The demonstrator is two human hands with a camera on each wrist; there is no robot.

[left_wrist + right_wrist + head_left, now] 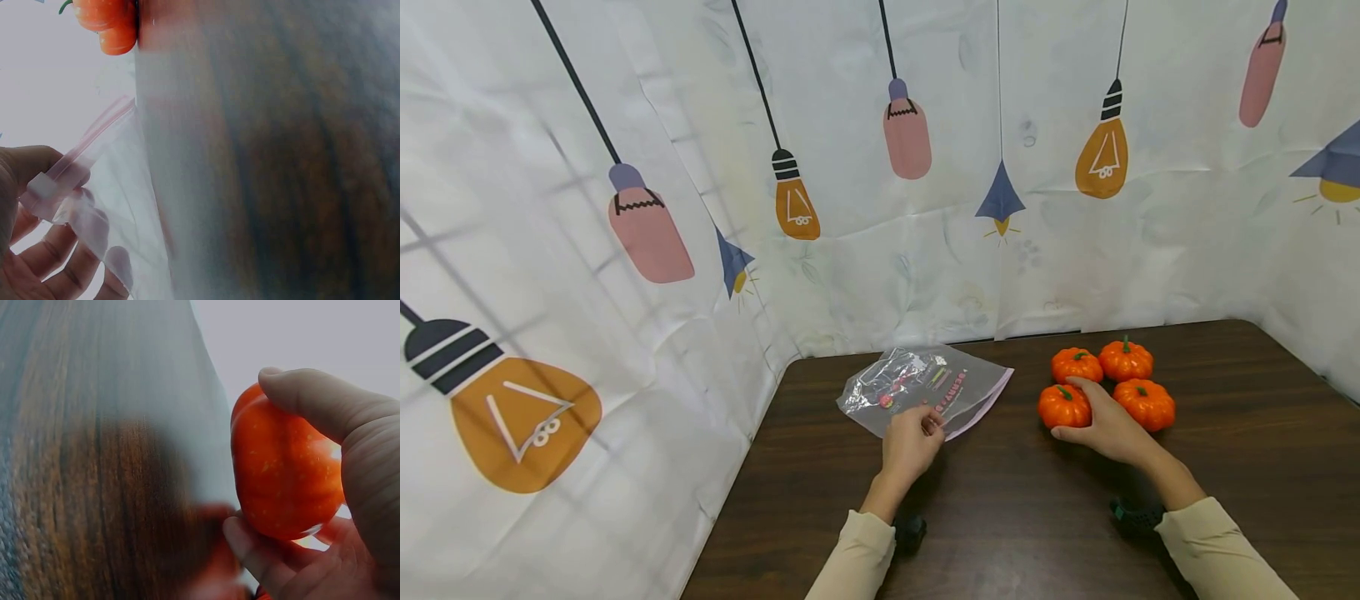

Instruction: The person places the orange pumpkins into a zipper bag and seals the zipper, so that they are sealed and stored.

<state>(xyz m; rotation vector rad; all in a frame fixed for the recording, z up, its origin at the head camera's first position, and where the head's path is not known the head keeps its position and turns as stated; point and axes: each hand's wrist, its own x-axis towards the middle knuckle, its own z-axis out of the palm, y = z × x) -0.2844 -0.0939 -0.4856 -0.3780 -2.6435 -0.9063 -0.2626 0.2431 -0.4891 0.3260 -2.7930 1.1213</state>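
Observation:
My left hand [912, 446] pinches the near edge of a clear plastic zip bag [951, 375] with printed lettering and a pink seal strip. In the left wrist view, thumb and forefinger hold the bag's slider [42, 187], and the other fingers lie behind the film. My right hand [1108, 425] grips the front-left small orange pumpkin [1064, 407], thumb on one side and fingers on the other. The right wrist view shows the glossy pumpkin [284, 465] between thumb and fingertips.
Beside the gripped one sit three more pumpkins: one behind it [1077, 364], one at the back right [1126, 360] and one at the right [1145, 404]. All are on a dark wooden table [1000, 517]. A white printed curtain [865, 275] hangs behind and at the sides.

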